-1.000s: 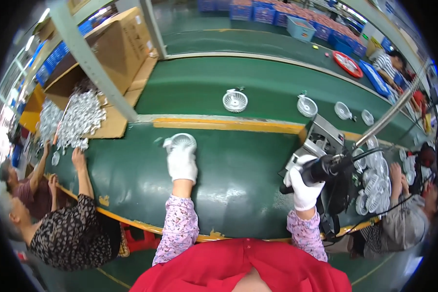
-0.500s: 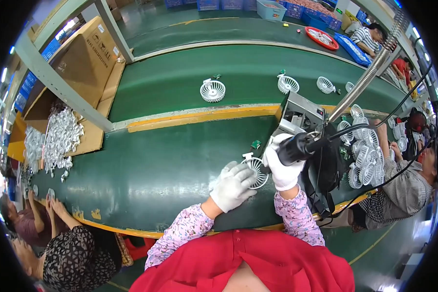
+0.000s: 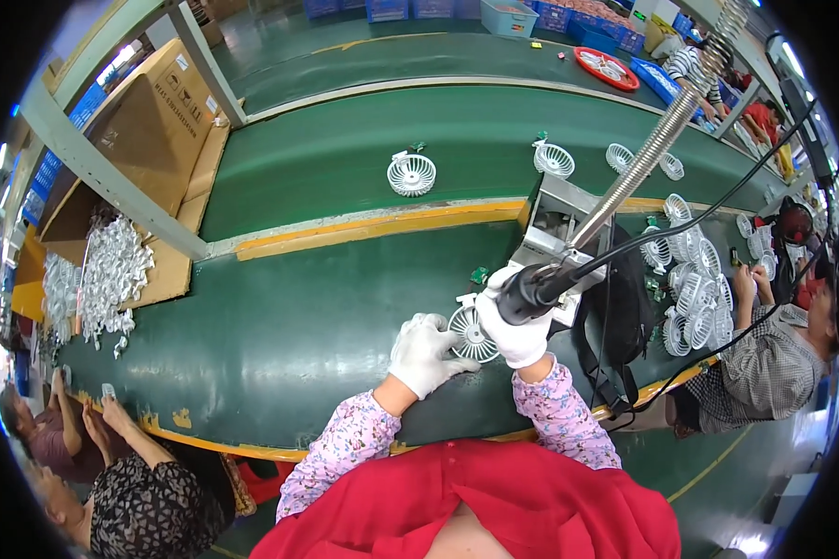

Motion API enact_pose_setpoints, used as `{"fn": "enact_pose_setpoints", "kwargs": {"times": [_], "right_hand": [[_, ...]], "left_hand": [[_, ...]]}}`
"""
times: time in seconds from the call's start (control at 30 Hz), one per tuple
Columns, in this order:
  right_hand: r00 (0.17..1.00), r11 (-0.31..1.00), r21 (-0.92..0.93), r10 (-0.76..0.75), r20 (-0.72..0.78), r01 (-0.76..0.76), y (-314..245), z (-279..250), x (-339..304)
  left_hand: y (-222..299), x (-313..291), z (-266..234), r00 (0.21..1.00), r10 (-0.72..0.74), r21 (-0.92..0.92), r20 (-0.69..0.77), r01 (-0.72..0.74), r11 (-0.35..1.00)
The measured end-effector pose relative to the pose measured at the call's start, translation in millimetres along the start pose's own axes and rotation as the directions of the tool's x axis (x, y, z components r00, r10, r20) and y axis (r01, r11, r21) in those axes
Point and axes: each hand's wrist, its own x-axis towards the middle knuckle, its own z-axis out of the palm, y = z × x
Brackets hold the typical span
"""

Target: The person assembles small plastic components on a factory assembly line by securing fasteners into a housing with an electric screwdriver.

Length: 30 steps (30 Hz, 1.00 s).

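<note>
A white round fan housing (image 3: 474,339) with radial ribs lies on the green bench in front of me. My gloved left hand (image 3: 423,356) grips its left rim, thumb along the near edge. In my gloved right hand (image 3: 513,335) is a black electric screwdriver (image 3: 524,296), held over the housing's right side. Its tip is hidden behind the hand. A small green circuit board (image 3: 479,276) rests just beyond the housing. Right behind the screwdriver stands a metal box-shaped device (image 3: 566,207). A coiled metal spring (image 3: 639,168) and a black cable (image 3: 657,240) run up from the screwdriver's area.
Several white fan housings (image 3: 701,289) are heaped at the right beside a black bag (image 3: 626,312). Others, like this fan housing (image 3: 411,174), lie on the green belt beyond. At left are a cardboard box (image 3: 172,121) and shiny small parts (image 3: 119,265). Co-workers sit on both sides.
The screwdriver and my right hand have shifted left and slightly down, toward the housing. My left hand has slid from on top of the housing to its left rim.
</note>
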Motion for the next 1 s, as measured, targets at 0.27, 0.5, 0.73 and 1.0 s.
{"fn": "enact_pose_setpoints", "kwargs": {"times": [0.27, 0.5, 0.73, 1.0], "right_hand": [[0.997, 0.991, 0.127, -0.022, -0.07, 0.031, -27, -15, 10], [0.965, 0.99, -0.034, -0.142, -0.218, 0.138, -29, -48, 38], [0.995, 0.984, 0.175, -0.017, -0.098, 0.034, -27, -32, 12], [0.993, 0.99, 0.105, 0.084, 0.084, -0.093, -13, 12, -11]], "left_hand": [[-4, -3, 6, 0.999, 0.018, 0.001, -0.048, -0.018, 1.0], [2, 0, 5, 0.996, 0.055, 0.025, -0.064, -0.053, 0.998], [5, 0, 3, 0.994, 0.076, 0.012, -0.08, -0.075, 0.997], [2, -1, 9, 0.998, 0.07, 0.026, -0.009, -0.069, 0.997]]}}
